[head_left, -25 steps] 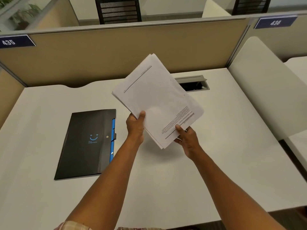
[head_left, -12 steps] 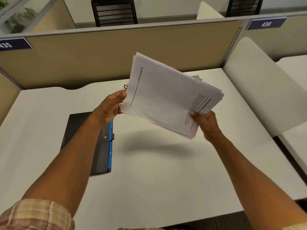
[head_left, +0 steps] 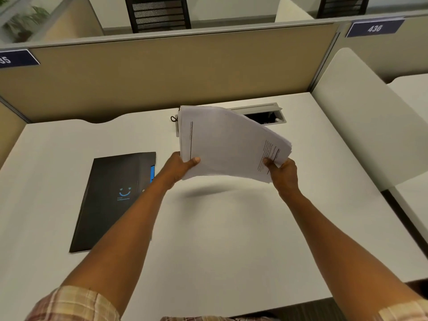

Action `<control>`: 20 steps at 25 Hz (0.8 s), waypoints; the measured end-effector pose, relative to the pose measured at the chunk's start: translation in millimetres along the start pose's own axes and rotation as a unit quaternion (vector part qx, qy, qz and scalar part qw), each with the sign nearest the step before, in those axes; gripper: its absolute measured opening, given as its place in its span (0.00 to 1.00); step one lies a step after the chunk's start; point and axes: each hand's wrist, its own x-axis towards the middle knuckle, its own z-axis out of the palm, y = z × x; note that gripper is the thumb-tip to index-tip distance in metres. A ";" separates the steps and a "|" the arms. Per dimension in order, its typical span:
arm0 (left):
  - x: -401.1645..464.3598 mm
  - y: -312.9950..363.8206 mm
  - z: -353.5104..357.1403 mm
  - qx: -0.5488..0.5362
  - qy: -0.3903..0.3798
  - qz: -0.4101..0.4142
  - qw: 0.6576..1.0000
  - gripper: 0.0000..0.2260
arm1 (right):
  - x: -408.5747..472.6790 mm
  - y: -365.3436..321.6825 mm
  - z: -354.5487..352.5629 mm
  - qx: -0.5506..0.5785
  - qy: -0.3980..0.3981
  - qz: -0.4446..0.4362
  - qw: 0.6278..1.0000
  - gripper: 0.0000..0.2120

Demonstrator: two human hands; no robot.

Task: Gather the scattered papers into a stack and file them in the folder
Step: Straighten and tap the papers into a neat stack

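I hold a stack of white papers (head_left: pixel 229 144) in the air above the middle of the white desk (head_left: pixel 227 239). My left hand (head_left: pixel 179 167) grips its near left corner with the thumb on top. My right hand (head_left: pixel 283 173) grips its near right corner, close to the printed lines. The sheets are roughly squared, with edges slightly fanned on the right. A black folder (head_left: pixel 111 200) with a blue smiley print and a blue edge tab lies shut and flat on the desk to the left, partly hidden by my left forearm.
A grey cable hatch (head_left: pixel 266 114) stands open at the desk's back edge, behind the papers. Beige partition walls (head_left: pixel 162 72) close the back and left. A white divider panel (head_left: pixel 361 126) bounds the right side. The desk's front edge runs near my elbows.
The stack has come down and turned more level. My left hand moved right and down off the folder area to the stack's near left corner. My right hand kept its hold.
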 end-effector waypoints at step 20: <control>-7.2 -69.4 38.2 -0.081 0.097 -0.072 0.989 0.23 | -0.7 35.9 20.0 -0.012 -0.034 0.004 0.999 0.09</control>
